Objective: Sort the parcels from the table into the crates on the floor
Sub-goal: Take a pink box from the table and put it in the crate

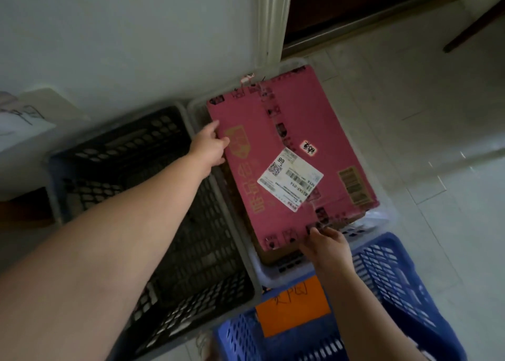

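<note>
— What are the hands doing?
— The left hand (pixel 211 144) grips the pink box (pixel 300 114) by its left edge. The right hand (pixel 326 244) pinches its near edge. The box lies almost flat at the rim of the pale crate (pixel 273 277).
— How far along?
— This parcel looks nearly placed but not let go. Something brown, likely another parcel, shows under it. The surface is out of view, so I cannot tell what is left.
— The other crates?
— The black crate (pixel 164 224) beside it looks empty. The blue crate (pixel 396 278), with an orange label (pixel 292 306), shows nothing in its visible part.
</note>
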